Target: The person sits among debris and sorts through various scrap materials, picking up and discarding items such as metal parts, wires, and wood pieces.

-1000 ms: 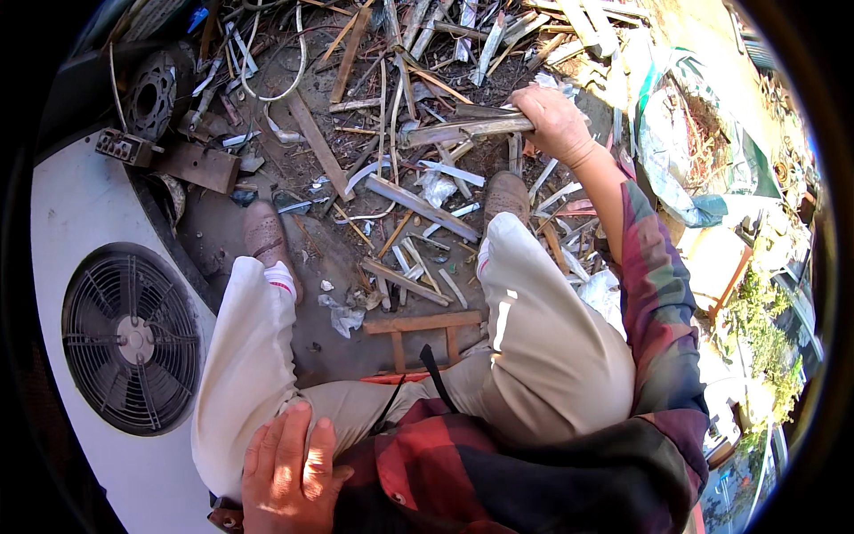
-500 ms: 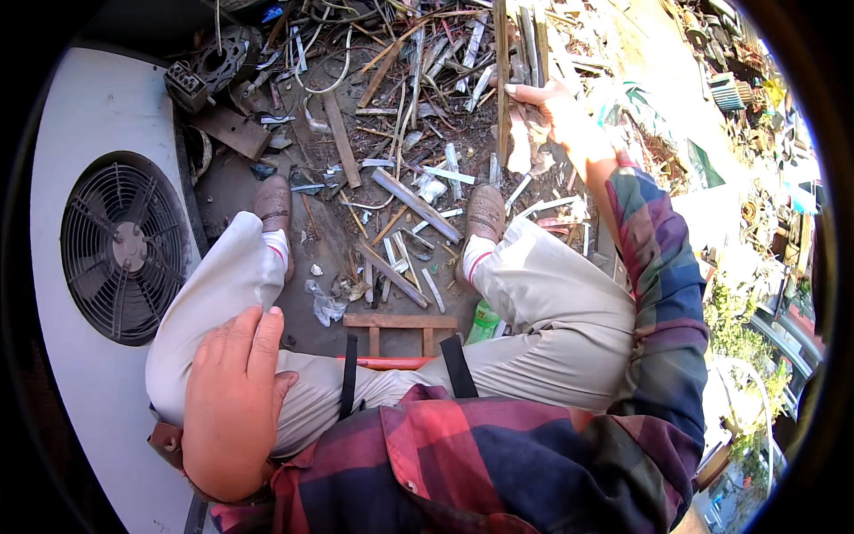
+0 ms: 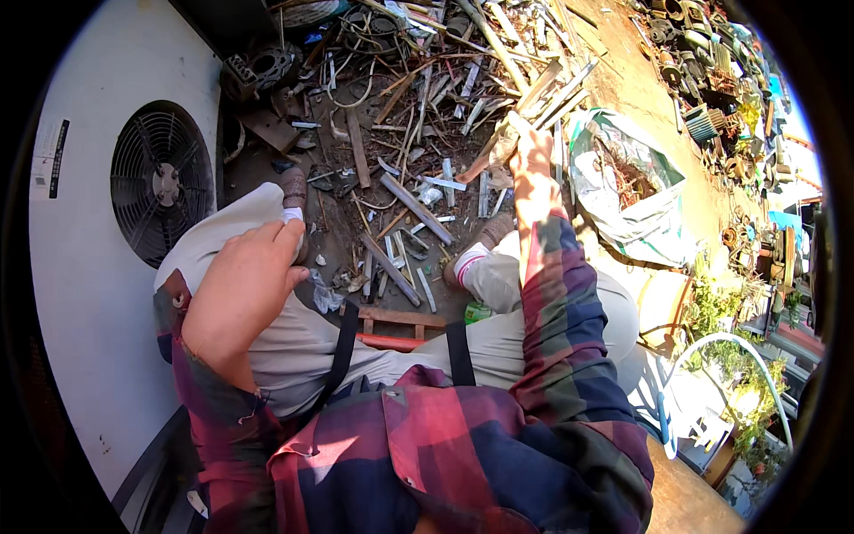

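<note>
My right hand reaches out in front of me, its fingers closed round a few long, thin strips of wood. The strips slant up and to the right from the grip, over the scrap heap. A brownish piece sticks out to the left of the hand; what it is I cannot make out. My left hand lies over my left thigh, its fingers stretched out and holding nothing.
A white unit with a black fan grille stands close on my left. Wood and metal scraps litter the ground between my shoes. An open woven sack sits to the right. Piled metal parts lie beyond it.
The wood strips have tipped from nearly upright to slanting right, with my right hand still round them. My view has shifted, bringing the sack into fuller sight. The left hand stays by the thigh.
</note>
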Demonstrator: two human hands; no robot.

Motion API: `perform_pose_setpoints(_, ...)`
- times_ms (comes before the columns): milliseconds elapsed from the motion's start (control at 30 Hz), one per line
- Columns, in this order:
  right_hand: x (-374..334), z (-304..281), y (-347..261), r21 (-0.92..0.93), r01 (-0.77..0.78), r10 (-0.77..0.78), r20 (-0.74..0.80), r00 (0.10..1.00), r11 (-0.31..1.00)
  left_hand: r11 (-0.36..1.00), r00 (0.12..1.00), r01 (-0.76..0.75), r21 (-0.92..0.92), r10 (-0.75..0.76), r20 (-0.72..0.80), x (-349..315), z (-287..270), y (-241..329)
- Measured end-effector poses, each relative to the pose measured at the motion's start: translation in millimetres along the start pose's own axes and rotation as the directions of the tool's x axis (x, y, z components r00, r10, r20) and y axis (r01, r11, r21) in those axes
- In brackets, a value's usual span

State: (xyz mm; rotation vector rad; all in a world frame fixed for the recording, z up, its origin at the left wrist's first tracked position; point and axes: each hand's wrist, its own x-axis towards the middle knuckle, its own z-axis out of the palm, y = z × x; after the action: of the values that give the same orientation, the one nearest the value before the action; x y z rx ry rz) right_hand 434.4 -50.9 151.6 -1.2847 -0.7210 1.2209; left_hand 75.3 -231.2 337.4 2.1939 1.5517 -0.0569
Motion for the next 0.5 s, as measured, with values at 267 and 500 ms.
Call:
perform_pose_setpoints(267,-73.2,-20.9,173.4,-0.865,0.161,0.090,0.230,0.969,0.475,0.990,0.981,0.127,-0.055,-0.117,0.158,15.5,5.2,-0.3)
perform_pose_setpoints(500,-95.2,-14.2,243.6,-0.936,0.334,0.170,0.350,0.921,0.114,0.991,0.979,0.132,0.009,-0.131,0.155,23.4,7.1,0.2)
